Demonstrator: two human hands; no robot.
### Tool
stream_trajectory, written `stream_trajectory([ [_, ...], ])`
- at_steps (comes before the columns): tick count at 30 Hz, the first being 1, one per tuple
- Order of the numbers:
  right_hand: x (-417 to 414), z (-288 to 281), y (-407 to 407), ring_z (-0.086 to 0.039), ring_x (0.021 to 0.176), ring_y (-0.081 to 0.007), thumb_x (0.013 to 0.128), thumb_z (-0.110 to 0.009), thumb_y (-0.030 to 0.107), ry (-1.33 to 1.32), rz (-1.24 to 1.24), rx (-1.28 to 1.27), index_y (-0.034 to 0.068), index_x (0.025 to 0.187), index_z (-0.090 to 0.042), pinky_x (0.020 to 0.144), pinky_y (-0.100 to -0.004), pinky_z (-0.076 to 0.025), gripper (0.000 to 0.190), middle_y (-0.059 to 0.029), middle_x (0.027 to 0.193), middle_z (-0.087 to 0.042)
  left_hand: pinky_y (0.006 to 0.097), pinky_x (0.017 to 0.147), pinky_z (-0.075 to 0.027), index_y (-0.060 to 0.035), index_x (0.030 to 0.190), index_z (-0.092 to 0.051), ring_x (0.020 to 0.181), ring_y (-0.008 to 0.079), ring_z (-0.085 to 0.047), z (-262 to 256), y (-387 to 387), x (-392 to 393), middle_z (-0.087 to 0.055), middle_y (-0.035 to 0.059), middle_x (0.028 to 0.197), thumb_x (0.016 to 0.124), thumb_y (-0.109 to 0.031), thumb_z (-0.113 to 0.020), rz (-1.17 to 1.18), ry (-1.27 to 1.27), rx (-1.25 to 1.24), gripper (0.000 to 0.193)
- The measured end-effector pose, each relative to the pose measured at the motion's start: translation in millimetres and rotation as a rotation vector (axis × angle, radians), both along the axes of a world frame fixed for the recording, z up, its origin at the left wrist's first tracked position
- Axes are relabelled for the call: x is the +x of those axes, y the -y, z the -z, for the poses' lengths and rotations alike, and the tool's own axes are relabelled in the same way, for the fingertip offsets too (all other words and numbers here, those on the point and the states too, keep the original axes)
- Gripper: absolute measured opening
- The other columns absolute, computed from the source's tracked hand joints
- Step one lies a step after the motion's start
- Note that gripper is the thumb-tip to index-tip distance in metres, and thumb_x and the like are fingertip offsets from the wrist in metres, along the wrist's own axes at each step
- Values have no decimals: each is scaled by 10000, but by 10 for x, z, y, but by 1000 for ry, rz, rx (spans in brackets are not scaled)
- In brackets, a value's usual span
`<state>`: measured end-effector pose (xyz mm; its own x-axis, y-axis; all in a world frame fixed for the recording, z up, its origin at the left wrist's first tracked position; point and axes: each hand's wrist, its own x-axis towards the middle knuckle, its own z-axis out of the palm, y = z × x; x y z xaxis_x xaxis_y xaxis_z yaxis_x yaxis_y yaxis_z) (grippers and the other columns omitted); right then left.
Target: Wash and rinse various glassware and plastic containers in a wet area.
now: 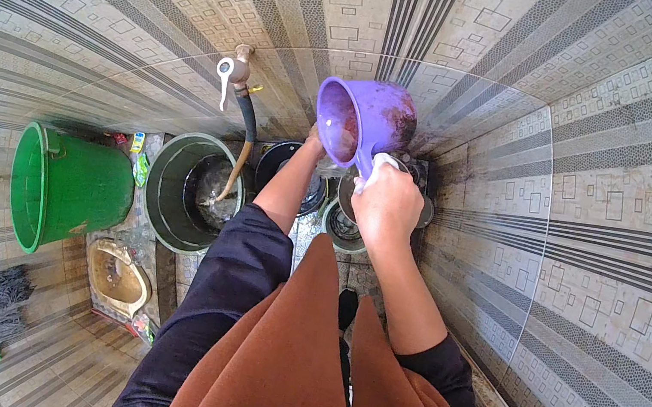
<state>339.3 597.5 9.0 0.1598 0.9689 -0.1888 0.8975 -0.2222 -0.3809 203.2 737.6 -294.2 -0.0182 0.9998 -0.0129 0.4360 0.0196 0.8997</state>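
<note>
A purple plastic dipper (391,113) with dark reddish stains is tilted, its mouth facing left. My right hand (389,198) grips its handle, with white foam on the fingers. My left hand (316,140) is mostly hidden behind the dipper's rim; what it touches cannot be seen. Below the hands stand a black basin (271,161) and a smaller round greenish tub (341,244). A metal pan or bowl (348,197) lies partly behind my right hand. What looks like water shows between the dipper and the vessels.
A grey-green bucket (162,188) holds water under a hose (247,118) from a wall tap (235,71). Farther left are a large tilted green bin (88,181), a squat toilet (120,278) and blue and green-handled mops (4,287). Tiled walls close in ahead and at right.
</note>
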Motion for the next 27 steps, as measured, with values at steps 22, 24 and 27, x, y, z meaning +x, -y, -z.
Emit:
stream_trajectory([
  [22,-233,-107,104,-582,618,-336,674,-620,177,-70,-57,40,39,738,-528,573,-401,-467,177,-180,623,-570,333,751,-428,-101,1002,-564,854,237,-558,-106,84,-265,-580,112,952,767,-437,-451,-37,339,-225,426],
  [24,-237,-88,99,-582,606,-335,676,-619,178,-37,-43,41,37,732,-526,561,-402,-467,178,-180,614,-569,332,747,-430,-100,1002,-564,849,235,-558,-118,105,-243,-581,112,949,770,-432,-449,-37,369,-245,421],
  [27,-249,-34,104,-582,593,-332,677,-619,177,-35,-46,52,36,726,-522,548,-397,-467,177,-179,606,-567,331,742,-432,-100,1001,-563,841,231,-559,-140,126,-202,-581,111,944,775,-425,-447,-37,416,-275,413],
])
